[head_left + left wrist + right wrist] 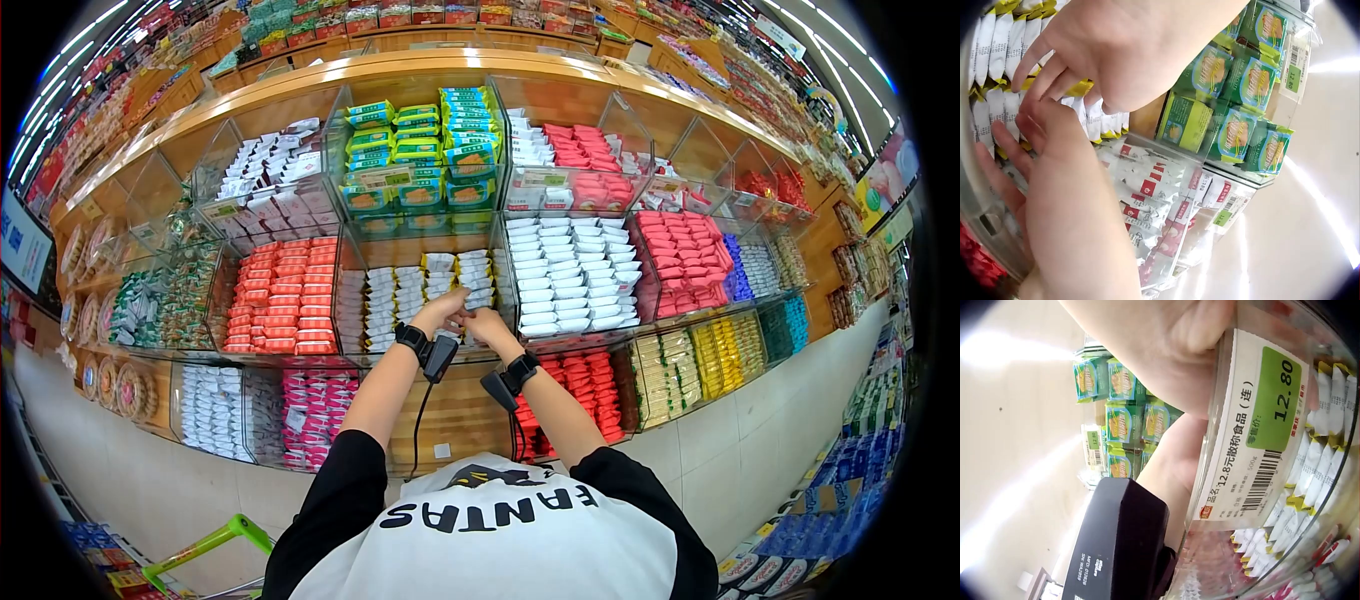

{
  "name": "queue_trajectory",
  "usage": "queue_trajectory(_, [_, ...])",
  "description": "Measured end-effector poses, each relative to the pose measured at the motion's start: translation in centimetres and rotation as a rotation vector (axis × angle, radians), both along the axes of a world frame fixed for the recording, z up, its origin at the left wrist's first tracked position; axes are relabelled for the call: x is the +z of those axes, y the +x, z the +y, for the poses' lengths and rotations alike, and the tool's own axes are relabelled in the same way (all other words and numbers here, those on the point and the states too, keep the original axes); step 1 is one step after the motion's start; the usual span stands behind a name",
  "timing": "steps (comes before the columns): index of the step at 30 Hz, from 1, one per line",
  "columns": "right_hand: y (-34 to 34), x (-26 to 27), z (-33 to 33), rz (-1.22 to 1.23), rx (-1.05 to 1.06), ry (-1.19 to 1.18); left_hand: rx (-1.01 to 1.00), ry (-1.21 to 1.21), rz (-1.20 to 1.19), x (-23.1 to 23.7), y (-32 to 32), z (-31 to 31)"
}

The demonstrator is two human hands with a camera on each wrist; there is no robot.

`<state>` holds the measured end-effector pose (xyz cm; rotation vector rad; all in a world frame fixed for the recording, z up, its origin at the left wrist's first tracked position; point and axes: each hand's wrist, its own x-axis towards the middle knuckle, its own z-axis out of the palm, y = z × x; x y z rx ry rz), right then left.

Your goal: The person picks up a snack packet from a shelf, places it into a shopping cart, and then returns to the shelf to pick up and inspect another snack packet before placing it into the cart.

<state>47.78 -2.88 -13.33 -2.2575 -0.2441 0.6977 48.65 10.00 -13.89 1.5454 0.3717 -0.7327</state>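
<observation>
Over a clear bin of white packets with yellow ends, the left hand and right hand are close together. In the left wrist view, the left hand comes from the top with its fingers loosely bent; the right hand lies below it, fingers spread above the packets. No item shows in either hand. The right wrist view shows the right hand behind the bin's front wall and price label, its fingertips hidden.
Around this bin stand others, with orange-red packets to the left, white packets to the right and green packs behind. Clear partitions and a wooden rail edge the display. A green cart handle is at lower left.
</observation>
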Motion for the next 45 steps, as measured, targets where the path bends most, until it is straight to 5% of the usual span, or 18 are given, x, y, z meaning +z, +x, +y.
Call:
queue_trajectory(28, [0.2,-1.4,0.2,0.053,0.011,-0.005,-0.083,-0.063,0.058,-2.3,1.0,0.3])
queue_trajectory(45, [-1.0,0.6,0.3,-0.47,-0.075,0.246,0.025,-0.013,0.007,0.5,-0.5,0.4])
